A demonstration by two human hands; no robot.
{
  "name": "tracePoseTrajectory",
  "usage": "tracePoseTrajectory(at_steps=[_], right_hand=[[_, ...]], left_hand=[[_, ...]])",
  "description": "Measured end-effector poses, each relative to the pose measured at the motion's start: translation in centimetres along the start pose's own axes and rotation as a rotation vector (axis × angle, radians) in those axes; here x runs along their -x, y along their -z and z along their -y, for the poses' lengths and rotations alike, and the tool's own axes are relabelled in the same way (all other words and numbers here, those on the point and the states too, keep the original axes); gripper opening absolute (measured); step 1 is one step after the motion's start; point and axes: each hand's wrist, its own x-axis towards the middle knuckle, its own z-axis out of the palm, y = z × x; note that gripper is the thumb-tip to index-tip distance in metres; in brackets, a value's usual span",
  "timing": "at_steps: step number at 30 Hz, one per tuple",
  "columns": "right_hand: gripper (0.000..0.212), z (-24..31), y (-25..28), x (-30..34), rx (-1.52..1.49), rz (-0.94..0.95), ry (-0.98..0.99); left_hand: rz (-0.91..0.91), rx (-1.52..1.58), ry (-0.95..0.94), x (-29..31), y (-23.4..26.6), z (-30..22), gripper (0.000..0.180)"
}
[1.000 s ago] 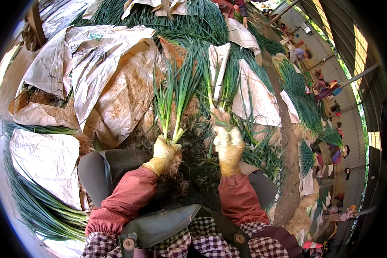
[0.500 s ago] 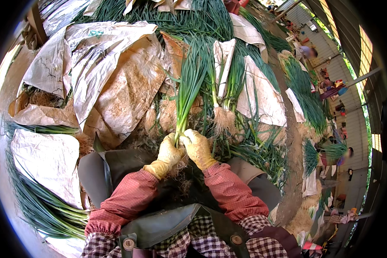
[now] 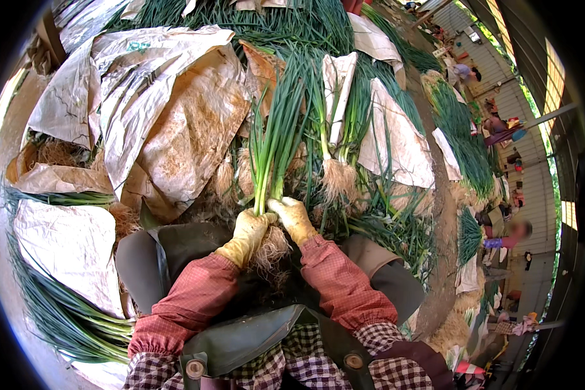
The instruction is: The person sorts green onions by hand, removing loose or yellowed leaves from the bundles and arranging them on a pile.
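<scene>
From here, the onion bunch (image 3: 273, 146) points toward 12 o'clock, the left hand's (image 3: 248, 233) fingers wrapped round its lower stems, the right hand's (image 3: 295, 220) curled alongside, grip unclear; I'd guess light, soft-leaved, best held low

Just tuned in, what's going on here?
The gloved left hand grips a bunch of green onions near the base, roots hanging below. The right hand is at the stalks; whether it grips any is unclear. Another rooted bunch lies ahead to the right, and a large pale sheet ahead to the left.
</scene>
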Motion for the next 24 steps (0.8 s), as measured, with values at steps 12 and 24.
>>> tracePoseTrajectory(at_steps=[12,24], right_hand=[[0.028,2.2,1.9,1.3,-0.311,0.037,-0.062],[0.022,1.7,3.5,-2.3,0.614,-0.201,0.355]], left_hand=[[0.319,0.496,0.302,2.6,0.4,-2.0,0.014],[0.177,0.254,0.072,1.9,-0.6,-1.0,0.015]])
